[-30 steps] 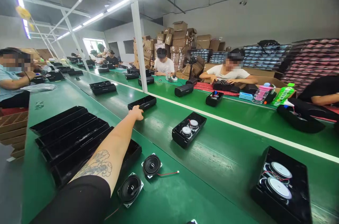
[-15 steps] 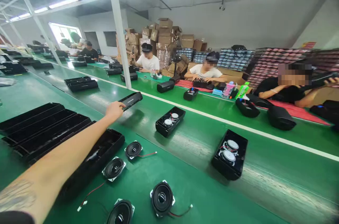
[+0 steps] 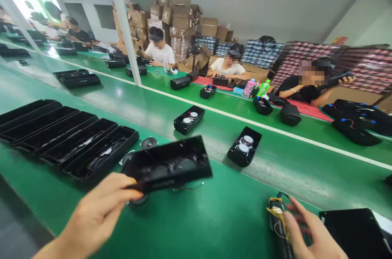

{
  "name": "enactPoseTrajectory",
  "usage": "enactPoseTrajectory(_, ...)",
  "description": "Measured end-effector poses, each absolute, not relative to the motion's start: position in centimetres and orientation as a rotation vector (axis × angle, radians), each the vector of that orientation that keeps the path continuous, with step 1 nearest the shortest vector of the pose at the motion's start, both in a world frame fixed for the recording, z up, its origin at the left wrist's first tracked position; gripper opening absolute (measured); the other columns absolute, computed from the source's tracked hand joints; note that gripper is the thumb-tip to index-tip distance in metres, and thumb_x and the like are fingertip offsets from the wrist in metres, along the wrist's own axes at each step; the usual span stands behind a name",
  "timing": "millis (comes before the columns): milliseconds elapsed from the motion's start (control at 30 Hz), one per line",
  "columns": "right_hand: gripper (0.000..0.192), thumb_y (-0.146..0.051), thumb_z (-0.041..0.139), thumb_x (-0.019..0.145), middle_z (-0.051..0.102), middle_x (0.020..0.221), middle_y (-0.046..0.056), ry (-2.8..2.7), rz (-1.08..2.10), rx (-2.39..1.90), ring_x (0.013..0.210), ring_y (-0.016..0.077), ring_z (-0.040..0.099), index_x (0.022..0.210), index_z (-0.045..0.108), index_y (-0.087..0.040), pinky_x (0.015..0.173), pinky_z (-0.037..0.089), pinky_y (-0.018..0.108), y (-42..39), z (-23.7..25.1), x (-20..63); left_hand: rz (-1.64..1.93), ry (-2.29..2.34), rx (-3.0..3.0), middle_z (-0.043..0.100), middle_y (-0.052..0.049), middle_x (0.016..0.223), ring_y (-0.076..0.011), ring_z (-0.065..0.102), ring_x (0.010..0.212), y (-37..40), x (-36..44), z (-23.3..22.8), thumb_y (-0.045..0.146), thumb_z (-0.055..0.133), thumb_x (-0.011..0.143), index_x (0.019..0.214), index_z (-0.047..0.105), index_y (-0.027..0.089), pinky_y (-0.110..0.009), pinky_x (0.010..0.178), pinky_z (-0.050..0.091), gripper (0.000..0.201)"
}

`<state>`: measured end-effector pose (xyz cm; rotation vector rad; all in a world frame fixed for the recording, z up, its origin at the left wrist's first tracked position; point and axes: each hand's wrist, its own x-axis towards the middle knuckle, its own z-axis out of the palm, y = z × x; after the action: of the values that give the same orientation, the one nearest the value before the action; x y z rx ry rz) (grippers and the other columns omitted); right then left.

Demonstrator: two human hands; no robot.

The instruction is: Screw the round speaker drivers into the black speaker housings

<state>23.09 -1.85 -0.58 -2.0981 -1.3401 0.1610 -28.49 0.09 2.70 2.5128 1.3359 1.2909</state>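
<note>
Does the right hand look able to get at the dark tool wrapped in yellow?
Probably yes: the right hand looks open and is right beside the dark tool, with nothing visible blocking the way between them.

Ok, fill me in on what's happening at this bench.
The person's left hand holds up a black housing by one end, above the green bench. The right hand is open beside a dark tool wrapped in yellow cord; whether it touches the tool isn't clear. At left, more black housings lie in a row. Farther out are two black units with paired white discs; co-workers sit on the far side.
</note>
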Motion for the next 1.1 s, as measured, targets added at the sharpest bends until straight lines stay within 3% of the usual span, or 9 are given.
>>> enactPoseTrajectory(100,0.066,-0.073,0.047,0.097,0.081,0.115,0.008,-1.696,0.280,-1.863,0.093,0.0282,0.080,0.139,0.068,-0.027,0.077,0.066,0.039,2.7,4.7,19.2,1.156,1.049,2.520,0.077,-0.006,0.104,-0.0188,0.070,0.094,-3.8,-25.5,1.0,-0.003,0.043,0.097,0.111,0.071,0.026,-0.031,0.083,0.056,0.043)
enactPoseTrajectory(200,0.061,-0.056,0.030,0.109,0.077,0.129,0.010,-2.224,0.338,-1.724,0.111,0.0265,0.076,0.148,0.062,-0.022,0.097,0.063,0.042,7.4,7.7,12.4,1.050,0.862,2.623,0.075,-0.008,0.092,-0.0201,0.066,0.083,-6.0,-23.0,-1.7,0.009,0.031,0.110,0.103,0.066,0.020,-0.037,0.071,0.045,0.037)
enactPoseTrajectory(367,0.060,-0.057,0.071,0.099,0.072,0.136,0.013,-2.760,0.391,-1.616,0.125,0.0326,0.068,0.148,0.063,-0.024,0.111,0.053,0.052,10.6,7.1,-1.1,1.180,0.741,2.787,0.073,-0.002,0.082,-0.0152,0.060,0.075,-6.8,-19.8,-6.8,0.020,0.031,0.116,0.089,0.064,0.018,-0.037,0.062,0.032,0.043)
enactPoseTrajectory(533,0.050,-0.055,0.071,0.101,0.069,0.133,0.013,-2.954,0.292,-1.918,0.124,0.0317,0.066,0.133,0.068,-0.017,0.113,0.050,0.060,11.2,4.8,-8.2,1.125,0.861,2.747,0.079,0.001,0.096,-0.0150,0.066,0.089,-7.1,-19.1,-8.0,0.025,0.046,0.115,0.092,0.066,0.022,-0.035,0.071,0.041,0.031)
enactPoseTrajectory(667,0.040,-0.047,0.072,0.102,0.069,0.132,0.012,-2.962,0.403,-2.011,0.123,0.0305,0.066,0.128,0.069,-0.016,0.111,0.053,0.058,11.9,3.9,-8.9,1.054,0.879,2.605,0.077,-0.002,0.130,-0.0211,0.065,0.121,-7.4,-20.7,-4.4,0.017,0.060,0.105,0.098,0.065,0.026,-0.034,0.093,0.054,0.012)
enactPoseTrajectory(833,0.034,-0.040,0.074,0.102,0.069,0.129,0.011,-2.833,0.848,-1.782,0.116,0.0272,0.068,0.127,0.070,-0.018,0.103,0.059,0.052,13.2,4.7,-5.2,0.753,1.298,2.406,0.065,-0.009,0.149,-0.0238,0.059,0.138,-5.4,-23.8,0.1,0.010,0.052,0.098,0.138,0.059,0.028,-0.042,0.115,0.053,0.044)
enactPoseTrajectory(933,0.036,-0.040,0.072,0.103,0.072,0.114,0.008,-2.623,1.169,-1.541,0.097,0.0222,0.071,0.131,0.068,-0.019,0.091,0.063,0.044,13.9,5.9,-1.1,0.345,1.732,2.510,0.043,-0.014,0.170,-0.0367,0.041,0.156,-2.6,-25.0,-0.3,0.007,0.052,0.095,0.158,0.049,0.028,-0.059,0.117,0.046,0.066)
enactPoseTrajectory(1000,0.039,-0.040,0.070,0.103,0.073,0.103,0.005,-2.425,1.339,-1.403,0.083,0.0188,0.071,0.134,0.065,-0.018,0.081,0.064,0.039,14.0,6.5,1.8,0.201,1.828,2.505,0.039,-0.022,0.170,-0.0475,0.040,0.153,-0.6,-25.5,-1.1,0.002,0.056,0.086,0.160,0.049,0.024,-0.068,0.110,0.045,0.077)
enactPoseTrajectory(1100,0.045,-0.049,0.068,0.098,0.073,0.105,0.006,-2.078,1.419,-1.295,0.087,0.0198,0.073,0.133,0.061,-0.020,0.081,0.064,0.038,13.6,6.5,5.8,0.118,1.748,2.508,0.062,-0.024,0.143,-0.0470,0.059,0.132,1.9,-25.8,-1.8,0.000,0.063,0.075,0.153,0.058,0.020,-0.065,0.101,0.049,0.080)
